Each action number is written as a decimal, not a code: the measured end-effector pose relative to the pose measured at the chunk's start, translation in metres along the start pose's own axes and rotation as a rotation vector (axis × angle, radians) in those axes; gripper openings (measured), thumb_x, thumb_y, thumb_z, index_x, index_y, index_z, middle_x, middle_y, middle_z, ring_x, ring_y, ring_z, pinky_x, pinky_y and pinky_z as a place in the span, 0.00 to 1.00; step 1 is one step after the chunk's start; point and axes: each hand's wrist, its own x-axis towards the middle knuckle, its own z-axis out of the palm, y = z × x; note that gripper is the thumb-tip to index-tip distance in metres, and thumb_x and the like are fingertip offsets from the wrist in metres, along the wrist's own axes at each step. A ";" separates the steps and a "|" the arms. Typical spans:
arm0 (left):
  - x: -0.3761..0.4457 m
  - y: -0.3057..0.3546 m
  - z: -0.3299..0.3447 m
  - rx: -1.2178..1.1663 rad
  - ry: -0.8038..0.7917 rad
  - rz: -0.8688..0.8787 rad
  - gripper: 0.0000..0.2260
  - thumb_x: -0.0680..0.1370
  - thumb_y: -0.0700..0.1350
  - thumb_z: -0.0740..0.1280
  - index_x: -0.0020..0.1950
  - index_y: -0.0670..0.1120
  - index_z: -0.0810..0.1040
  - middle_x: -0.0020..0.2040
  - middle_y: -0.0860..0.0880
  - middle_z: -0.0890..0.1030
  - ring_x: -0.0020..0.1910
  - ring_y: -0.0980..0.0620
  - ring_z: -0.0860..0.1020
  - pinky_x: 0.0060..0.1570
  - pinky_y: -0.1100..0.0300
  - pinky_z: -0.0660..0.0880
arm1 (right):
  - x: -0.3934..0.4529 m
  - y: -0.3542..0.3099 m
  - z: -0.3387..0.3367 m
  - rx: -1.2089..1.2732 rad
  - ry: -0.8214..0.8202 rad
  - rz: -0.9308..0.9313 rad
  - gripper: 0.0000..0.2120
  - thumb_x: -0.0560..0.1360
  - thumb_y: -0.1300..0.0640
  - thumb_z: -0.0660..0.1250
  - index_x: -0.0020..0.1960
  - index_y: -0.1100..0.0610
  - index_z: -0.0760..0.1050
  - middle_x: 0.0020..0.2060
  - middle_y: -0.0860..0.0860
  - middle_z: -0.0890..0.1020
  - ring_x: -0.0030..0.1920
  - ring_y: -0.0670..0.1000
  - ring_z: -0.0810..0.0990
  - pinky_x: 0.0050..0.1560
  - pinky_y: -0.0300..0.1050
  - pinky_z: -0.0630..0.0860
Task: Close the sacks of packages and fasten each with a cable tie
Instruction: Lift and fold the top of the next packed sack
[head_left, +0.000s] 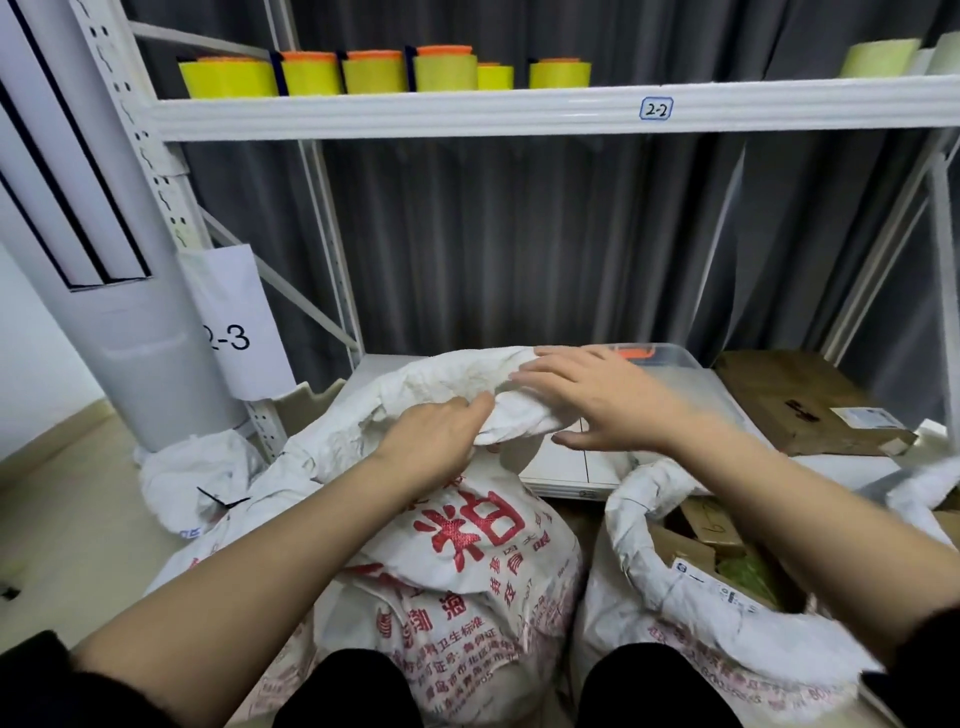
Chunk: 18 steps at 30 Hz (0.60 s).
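centre sack at 6 o'clock, mouth gathered to make a neck for the tie | left hand grip pinches the mouth fabric | right hand grip wide, fingers flat on the fold | tied sack at 8 o'clock, black cable tie | open sack at 4 o'clock, boxes showing | red Chinese print; shelf tags "2-2", "2-3"

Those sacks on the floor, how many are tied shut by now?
One sack on the left already carries a black cable tie. The middle sack is in hand: the left hand grips its gathered top, the right hand lies flat on it. The right sack gapes open, boxes showing.
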 end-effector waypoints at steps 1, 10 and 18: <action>0.000 -0.001 -0.001 0.001 -0.013 0.023 0.15 0.79 0.44 0.57 0.65 0.47 0.62 0.54 0.44 0.77 0.48 0.43 0.77 0.39 0.55 0.67 | 0.011 0.004 -0.003 -0.015 -0.094 -0.065 0.33 0.68 0.48 0.71 0.71 0.53 0.68 0.64 0.51 0.76 0.66 0.55 0.72 0.59 0.52 0.72; -0.007 -0.019 0.007 -0.118 -0.007 0.030 0.22 0.79 0.62 0.51 0.67 0.51 0.62 0.57 0.48 0.79 0.51 0.46 0.78 0.46 0.53 0.74 | 0.040 0.009 0.021 0.048 -0.266 -0.037 0.15 0.75 0.53 0.65 0.57 0.58 0.67 0.46 0.57 0.79 0.46 0.60 0.77 0.43 0.50 0.71; 0.007 -0.012 0.018 0.106 0.107 -0.071 0.13 0.80 0.41 0.56 0.65 0.45 0.63 0.58 0.45 0.74 0.51 0.44 0.77 0.38 0.53 0.70 | 0.037 0.010 0.059 -0.188 0.223 -0.168 0.19 0.70 0.68 0.62 0.61 0.59 0.72 0.35 0.55 0.78 0.36 0.58 0.76 0.28 0.48 0.72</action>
